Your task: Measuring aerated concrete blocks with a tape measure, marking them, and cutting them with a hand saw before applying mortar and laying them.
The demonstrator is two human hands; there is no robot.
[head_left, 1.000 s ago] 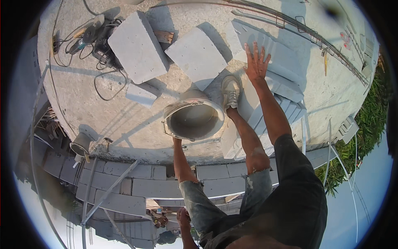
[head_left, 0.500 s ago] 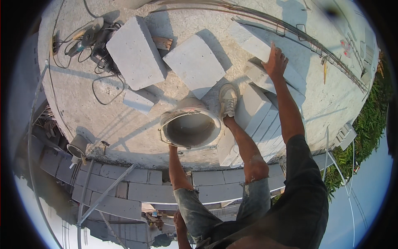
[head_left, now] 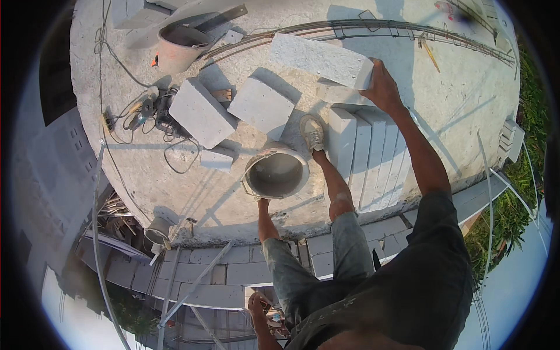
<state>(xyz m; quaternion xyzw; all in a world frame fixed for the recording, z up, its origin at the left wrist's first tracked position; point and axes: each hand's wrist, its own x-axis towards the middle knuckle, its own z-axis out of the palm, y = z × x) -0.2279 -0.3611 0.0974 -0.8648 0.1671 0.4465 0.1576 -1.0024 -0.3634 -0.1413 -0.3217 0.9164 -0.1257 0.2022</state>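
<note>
My right hand [head_left: 382, 87] grips the right end of a pale grey aerated concrete block [head_left: 321, 58], fingers over its end face. The block lies slanted above another block [head_left: 341, 93]; whether they touch is unclear. Just nearer stands a row of similar blocks [head_left: 367, 154] on edge. Low by my left thigh hangs my left hand [head_left: 258, 302], small in view, its fingers loosely apart with nothing visible in them. Between my legs and the loose blocks sits a bucket [head_left: 275, 174] with grey material inside. My shod foot [head_left: 312, 133] rests beside the block row.
Two large blocks [head_left: 201, 114] [head_left: 261, 108] and a small piece [head_left: 217, 158] lie left of centre. Power tools [head_left: 143, 114] with cords sit farther left. A second bucket [head_left: 178, 49], bent rebar [head_left: 350, 24] and a hammer [head_left: 430, 53] are farther off. A block wall [head_left: 245, 273] runs along the near edge.
My right hand now holds the block's end, and the block has swung leftward off the stack. The view has shifted, bringing the far bucket into sight.
</note>
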